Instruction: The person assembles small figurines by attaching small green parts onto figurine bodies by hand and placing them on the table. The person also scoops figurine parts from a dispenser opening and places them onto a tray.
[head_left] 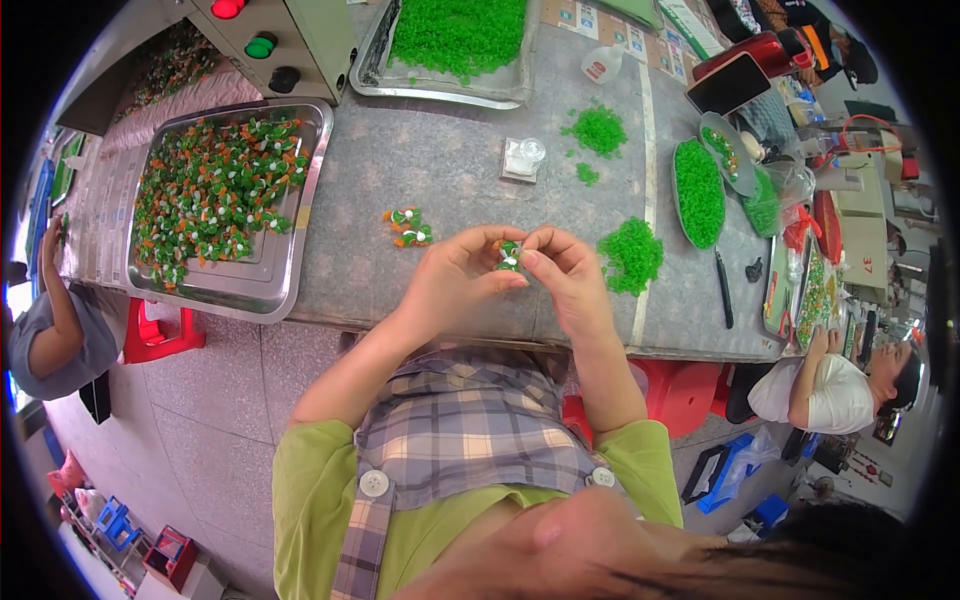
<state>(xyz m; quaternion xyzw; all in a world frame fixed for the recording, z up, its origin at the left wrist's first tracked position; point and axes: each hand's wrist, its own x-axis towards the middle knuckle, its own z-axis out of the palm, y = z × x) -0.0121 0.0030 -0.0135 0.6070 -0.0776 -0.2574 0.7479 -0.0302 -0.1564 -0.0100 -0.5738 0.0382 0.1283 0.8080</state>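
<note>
We pinch a small green, white and orange plastic piece between the fingertips of our left hand and right hand, both closed on it above the grey speckled table. A loose pile of bright green plastic bits lies just beside our right hand, and a few matching finished pieces lie near our left.

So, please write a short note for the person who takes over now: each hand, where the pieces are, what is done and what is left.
Left hand and right hand: both pinch one small green, white and orange piece above the table edge.
Done: a few finished pieces lie on the table; many more fill the steel tray on the left.
Left: loose green bits in piles beside the right hand.
</note>
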